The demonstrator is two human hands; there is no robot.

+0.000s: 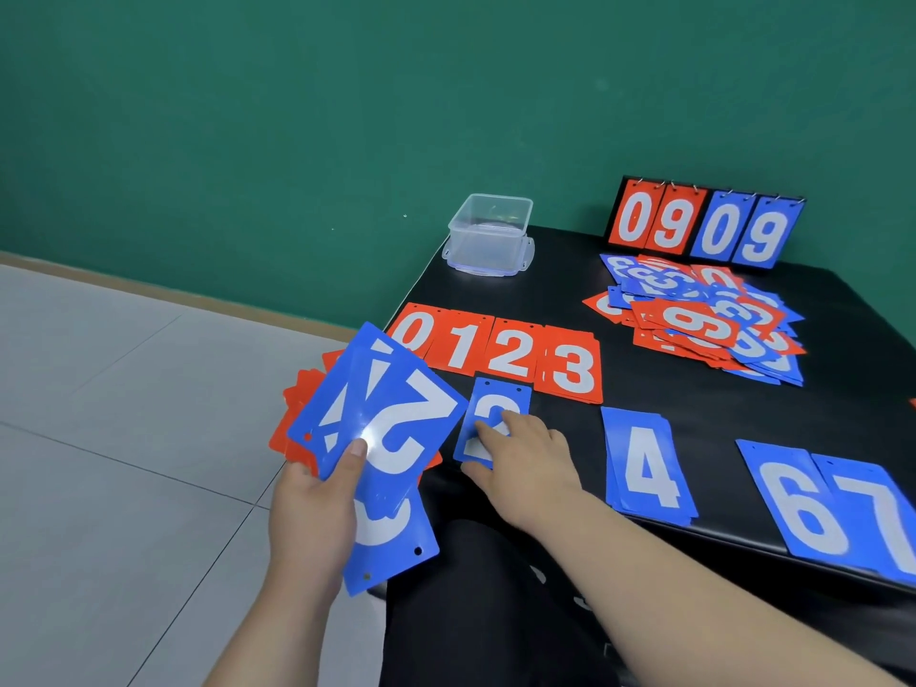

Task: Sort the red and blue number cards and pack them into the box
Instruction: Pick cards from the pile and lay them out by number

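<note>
**Operator:** My right hand (520, 453) lies with straight fingers on a blue card (488, 404) on the table (545, 290), just below the red row (495, 352) of 0, 1, 2, 3. It presses the card and does not grip it. My left hand (312, 508) grips a fan of cards (386, 414), blue on top and red beneath, held beyond the table edge.

**Observer:** Which digit is under your fingers?

**Operator:** They cover it partly; I think a 2 or a 3, but I cannot say for sure. To the right lie the blue 4 (644, 463), then the blue 6 (793, 508) and the blue 7 (872, 518).

**Observer:** So this is the sorting step?

**Operator:** I judge yes. The mixed heap (704, 319) is not yet sorted, and the box (490, 230) stands at the far corner with no cards in it. Next I should release this card squarely and take the top card from the fan without spilling the others.
</note>
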